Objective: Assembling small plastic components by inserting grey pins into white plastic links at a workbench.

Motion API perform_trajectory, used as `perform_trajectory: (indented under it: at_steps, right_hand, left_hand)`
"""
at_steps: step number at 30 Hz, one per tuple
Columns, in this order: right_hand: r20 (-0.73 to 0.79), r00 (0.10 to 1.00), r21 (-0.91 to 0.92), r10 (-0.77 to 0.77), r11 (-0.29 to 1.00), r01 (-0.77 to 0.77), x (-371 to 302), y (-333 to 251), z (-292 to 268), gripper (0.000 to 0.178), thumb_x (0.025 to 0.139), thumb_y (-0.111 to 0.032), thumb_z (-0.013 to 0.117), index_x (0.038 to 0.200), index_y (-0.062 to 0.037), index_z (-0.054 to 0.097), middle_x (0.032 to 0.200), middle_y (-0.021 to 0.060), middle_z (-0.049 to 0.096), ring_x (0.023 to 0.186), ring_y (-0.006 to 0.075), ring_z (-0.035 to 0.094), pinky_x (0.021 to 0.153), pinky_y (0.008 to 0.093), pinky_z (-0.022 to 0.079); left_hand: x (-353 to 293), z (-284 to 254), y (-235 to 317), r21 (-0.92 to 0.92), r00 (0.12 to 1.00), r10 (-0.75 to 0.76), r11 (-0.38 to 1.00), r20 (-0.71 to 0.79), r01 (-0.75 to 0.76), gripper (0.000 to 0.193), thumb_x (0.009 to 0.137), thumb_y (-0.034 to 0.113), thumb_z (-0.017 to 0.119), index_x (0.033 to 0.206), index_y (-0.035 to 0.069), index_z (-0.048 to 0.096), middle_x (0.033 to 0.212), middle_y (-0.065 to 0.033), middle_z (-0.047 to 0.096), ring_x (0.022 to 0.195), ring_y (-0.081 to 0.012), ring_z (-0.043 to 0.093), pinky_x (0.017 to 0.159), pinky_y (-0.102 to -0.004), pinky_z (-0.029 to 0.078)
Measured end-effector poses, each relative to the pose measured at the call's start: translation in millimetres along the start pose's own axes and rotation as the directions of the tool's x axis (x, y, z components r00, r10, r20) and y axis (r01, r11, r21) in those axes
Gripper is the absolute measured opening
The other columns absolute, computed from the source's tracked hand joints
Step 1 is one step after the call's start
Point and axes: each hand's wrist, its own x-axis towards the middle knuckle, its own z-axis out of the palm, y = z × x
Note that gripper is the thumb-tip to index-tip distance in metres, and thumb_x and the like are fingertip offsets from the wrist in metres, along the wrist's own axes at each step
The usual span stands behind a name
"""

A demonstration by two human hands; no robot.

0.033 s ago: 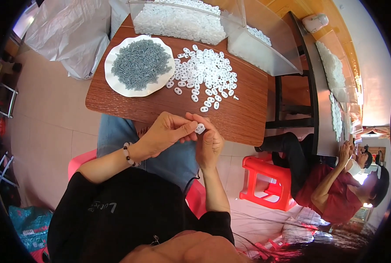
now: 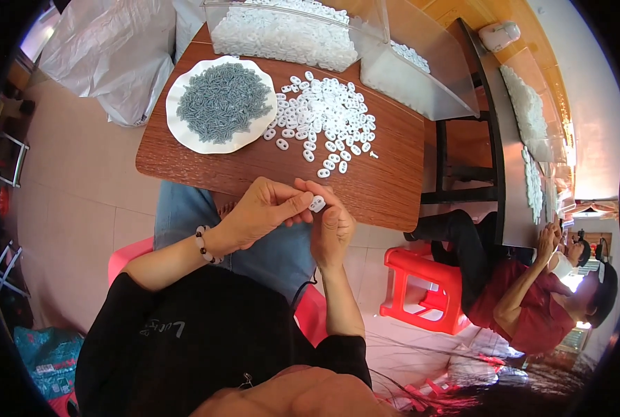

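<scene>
My left hand [image 2: 258,214], with a beaded bracelet at the wrist, pinches a small white oval plastic piece with two holes [image 2: 317,203] between thumb and fingers. Closed round the same piece from the other side is my right hand [image 2: 332,226], its thumb bent just below it. The hands meet over my lap, close to the table's near edge. Beyond them lies a loose pile of the same white pieces [image 2: 331,111] on the brown table [image 2: 386,187]. A scalloped white plate [image 2: 178,132] heaped with small grey screw-like parts [image 2: 223,101] stands to its left.
Clear bins of white pieces [image 2: 282,35] line the table's far side. One small white pin [image 2: 374,155] lies right of the pile. Beside a red stool [image 2: 424,292] at the right, a person in a dark red shirt [image 2: 525,299] works at another table. White sacks [image 2: 115,55] stand far left.
</scene>
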Motion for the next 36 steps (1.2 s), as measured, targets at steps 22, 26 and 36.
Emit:
perform_trajectory:
  at_steps: [22, 26, 36]
  right_hand:
    - [-0.143, 0.989, -0.013, -0.046, 0.999, 0.044, -1, -17, -14, 0.052, 0.100, -0.038, 0.050, 0.119, 0.0093, 0.058, 0.110, 0.0210, 0.066, 0.098, 0.0201, 0.063, 0.081, 0.0288, 0.048]
    - [-0.148, 0.989, -0.035, -0.014, 0.999, 0.009, 1, -21, -12, 0.047, 0.100, -0.035, 0.052, 0.113, 0.0088, 0.062, 0.106, 0.0195, 0.068, 0.092, 0.0192, 0.064, 0.078, 0.0276, 0.049]
    - [-0.164, 0.986, -0.172, 0.006, 0.985, -0.035, 6, -28, -17, 0.039, 0.101, -0.028, 0.050, 0.108, 0.0072, 0.065, 0.099, 0.0164, 0.070, 0.089, 0.0158, 0.063, 0.078, 0.0262, 0.049]
  left_hand:
    - [106, 25, 131, 0.753, 0.755, 0.572, 0.330, 0.320, -0.569, 0.035, 0.088, 0.025, 0.063, 0.064, 0.000, 0.064, 0.049, -0.0051, 0.053, 0.046, -0.0074, 0.042, 0.045, -0.0307, 0.034]
    - [199, 42, 172, 0.865, 0.662, 0.636, -0.019, 0.397, -0.501, 0.032, 0.085, 0.024, 0.063, 0.066, -0.002, 0.063, 0.051, -0.0124, 0.053, 0.043, -0.0219, 0.046, 0.048, -0.0369, 0.038]
    - [285, 51, 141, 0.904, 0.771, 0.486, -0.329, 0.410, -0.273, 0.026, 0.082, 0.023, 0.062, 0.071, 0.001, 0.069, 0.069, -0.0192, 0.065, 0.065, -0.0399, 0.062, 0.060, -0.0474, 0.048]
